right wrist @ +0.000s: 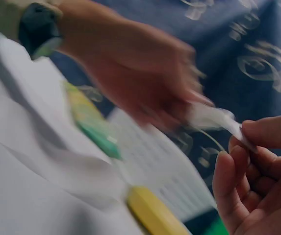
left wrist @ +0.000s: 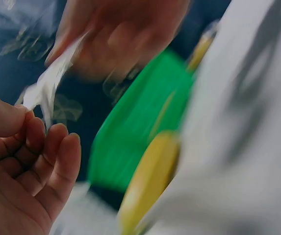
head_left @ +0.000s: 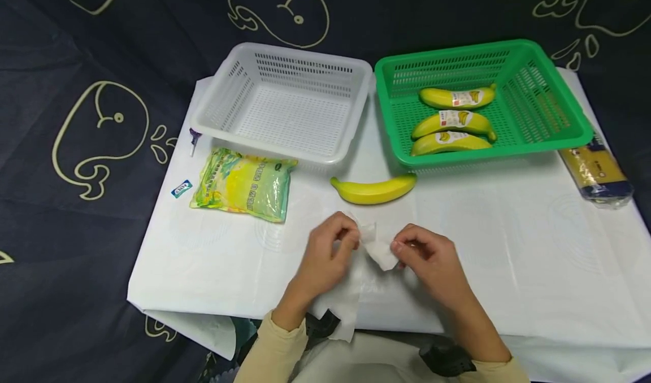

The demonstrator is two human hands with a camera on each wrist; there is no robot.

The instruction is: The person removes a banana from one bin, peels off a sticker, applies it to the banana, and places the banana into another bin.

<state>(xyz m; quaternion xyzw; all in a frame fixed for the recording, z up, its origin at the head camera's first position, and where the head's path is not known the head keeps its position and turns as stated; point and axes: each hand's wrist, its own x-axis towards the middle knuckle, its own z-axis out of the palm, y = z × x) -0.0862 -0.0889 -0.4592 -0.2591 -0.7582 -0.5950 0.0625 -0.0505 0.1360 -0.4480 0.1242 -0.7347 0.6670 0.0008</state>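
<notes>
Above the table's front half, both hands pinch a crumpled white paper strip (head_left: pixel 380 252) between thumb and fingertips. My left hand (head_left: pixel 329 253) grips its left end, and my right hand (head_left: pixel 429 259) the right end. In the left wrist view the strip (left wrist: pixel 46 90) stretches from thumb and forefinger to the other, blurred hand. A longer pale strip (head_left: pixel 348 301) lies below the left hand and hangs over the table's front edge. Just beyond the hands lies a yellow banana (head_left: pixel 375 191) with no label showing. The right wrist view shows this banana (right wrist: pixel 155 213) too.
At the back right, a green basket (head_left: pixel 483 156) holds three labelled bananas (head_left: pixel 458 98). A white basket (head_left: pixel 274 151) stands beside it. On the left are a yellow-green packet (head_left: pixel 244 185), a small wrapped candy (head_left: pixel 181 188) and a purple lollipop (head_left: pixel 195 136). A yellow-and-navy package (head_left: pixel 597 171) lies far right.
</notes>
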